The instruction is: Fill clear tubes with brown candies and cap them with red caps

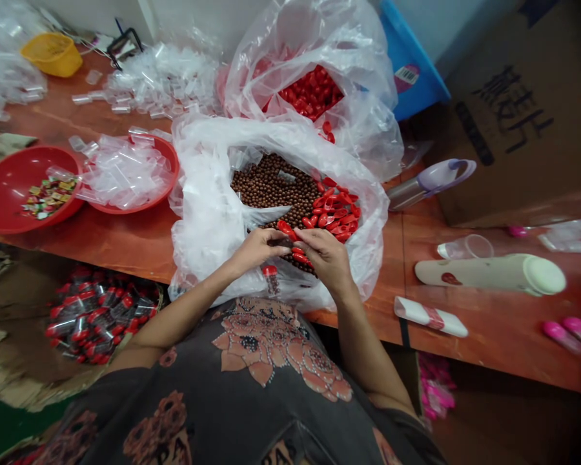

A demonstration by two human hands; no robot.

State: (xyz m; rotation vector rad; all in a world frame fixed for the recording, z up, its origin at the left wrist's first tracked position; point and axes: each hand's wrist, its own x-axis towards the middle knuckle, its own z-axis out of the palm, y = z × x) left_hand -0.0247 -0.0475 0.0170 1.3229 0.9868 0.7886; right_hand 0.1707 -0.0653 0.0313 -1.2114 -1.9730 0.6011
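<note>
Working over the white plastic bag [201, 194] on the table [394, 258], a right hand [323, 253] pinches a red cap [285, 228] between its fingers while the left hand [259, 248], fingers curled, sits close beside it above the bag's near half; I cannot tell from my remote post what the left grips. The work looks well advanced but unfinished, in my judgement: red-capped tubes [101, 316] crowd a cardboard box [17, 384] below and left of the bag, one filled tube [271, 281] lies at the bag's near edge, while clear tubes [130, 174] heap the red bowl [175, 158] at its left and brown balls [266, 187] and loose red caps [336, 210] lie inside the bag. Hidden from me are both palms and the box's depths.
</note>
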